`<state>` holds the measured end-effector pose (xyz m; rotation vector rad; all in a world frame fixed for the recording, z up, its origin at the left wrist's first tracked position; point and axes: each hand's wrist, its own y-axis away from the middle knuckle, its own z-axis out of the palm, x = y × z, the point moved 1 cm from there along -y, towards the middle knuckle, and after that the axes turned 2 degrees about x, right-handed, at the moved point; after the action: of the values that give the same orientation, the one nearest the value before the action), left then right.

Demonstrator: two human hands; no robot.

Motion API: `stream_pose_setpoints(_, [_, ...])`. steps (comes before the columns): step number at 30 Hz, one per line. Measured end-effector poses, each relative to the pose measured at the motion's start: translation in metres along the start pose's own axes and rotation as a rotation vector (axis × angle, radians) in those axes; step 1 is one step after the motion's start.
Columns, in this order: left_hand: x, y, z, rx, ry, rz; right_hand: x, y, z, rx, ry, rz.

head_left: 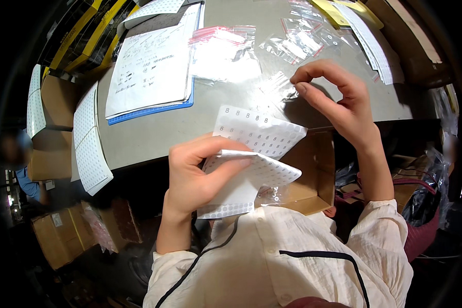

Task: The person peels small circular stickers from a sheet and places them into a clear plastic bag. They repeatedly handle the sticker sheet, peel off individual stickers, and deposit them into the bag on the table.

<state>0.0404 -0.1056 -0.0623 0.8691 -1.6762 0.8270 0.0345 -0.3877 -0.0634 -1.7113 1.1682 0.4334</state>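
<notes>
My left hand grips a folded white sheet of small round printed stickers, held in front of my chest with the thumb over the fold. Up at the right, over the table's near part, my right hand has thumb and index fingertip pinched together. Whatever may be between those fingertips is too small to make out. Clear zip bags lie on the table just left of those fingertips. Below the sheet, an open cardboard box sits at my lap, with a clear bag of small rings in it.
On the grey table, handwritten papers lie on a blue board. Red-edged zip bags and bags of small parts are farther back. More sticker sheets hang over the left edge. Cartons stand at left.
</notes>
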Motion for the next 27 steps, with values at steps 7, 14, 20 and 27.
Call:
stream_pose_setpoints(7, [-0.002,0.01,-0.007,0.03,0.09,-0.101,0.008,-0.006,-0.009,-0.154,0.336,-0.251])
stream_pose_setpoints(14, [-0.003,0.011,-0.008,0.058,0.152,-0.172,0.004,-0.009,0.008,-0.185,0.431,-0.403])
stream_pose_setpoints(20, [-0.009,0.014,-0.012,0.038,0.217,-0.164,0.003,-0.015,-0.001,-0.373,0.281,-0.193])
stream_pose_setpoints(27, [-0.009,0.019,-0.022,0.127,0.345,-0.196,-0.01,-0.005,-0.017,-0.501,0.267,-0.149])
